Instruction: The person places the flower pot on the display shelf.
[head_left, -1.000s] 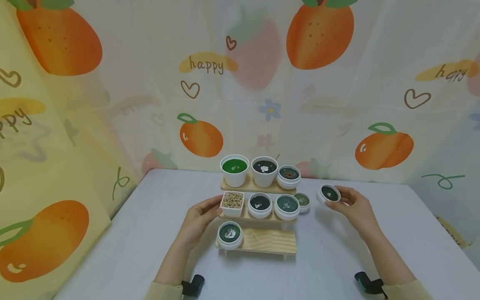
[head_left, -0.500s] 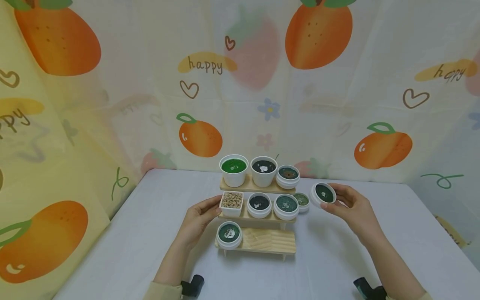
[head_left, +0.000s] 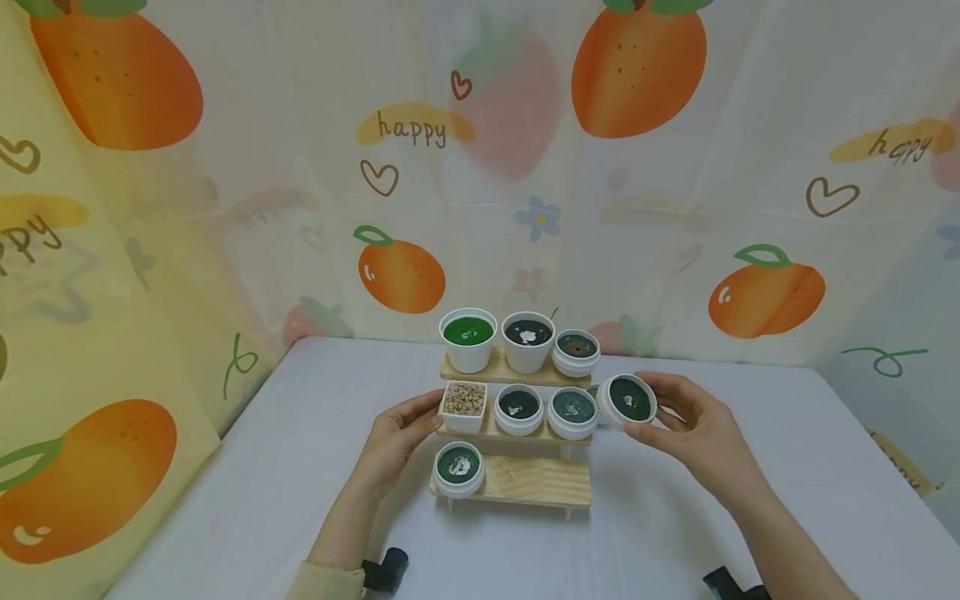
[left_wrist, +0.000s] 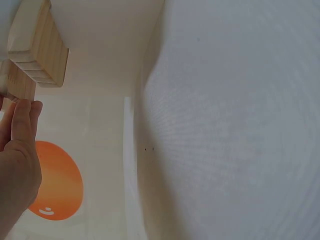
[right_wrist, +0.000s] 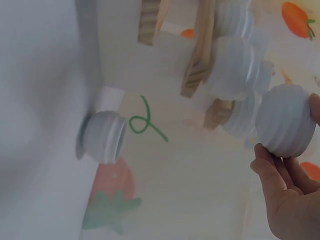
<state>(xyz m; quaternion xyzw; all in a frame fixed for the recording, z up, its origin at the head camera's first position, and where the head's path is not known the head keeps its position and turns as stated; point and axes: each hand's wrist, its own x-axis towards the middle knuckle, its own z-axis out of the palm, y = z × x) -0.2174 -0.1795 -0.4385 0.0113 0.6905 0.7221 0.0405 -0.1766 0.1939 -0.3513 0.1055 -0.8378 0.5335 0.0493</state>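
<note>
In the head view my right hand (head_left: 693,433) holds a small round white pot (head_left: 628,400) with a dark green inside, between thumb and fingers. It is tilted toward me at the right end of the middle shelf, off the table. The right wrist view shows this pot's ribbed side (right_wrist: 285,120). My left hand (head_left: 397,437) touches the left end of the three-tier wooden stand's middle shelf with its fingertips, beside a square white pot (head_left: 464,406) of pale gravel. In the left wrist view its straight fingers (left_wrist: 22,120) meet the wooden end (left_wrist: 21,85); the thumb is hidden.
Two white cups (head_left: 468,342) and a low pot (head_left: 577,353) stand on the top tier. Round pots (head_left: 519,410) share the middle tier. One pot (head_left: 458,469) sits left on the bottom tier (head_left: 540,481). Another pot (right_wrist: 105,137) stands on the table, largely hidden in the head view.
My right hand has carried the small round pot leftward to the middle shelf's right end, now covering most of the pot on the table. The left hand stays put.
</note>
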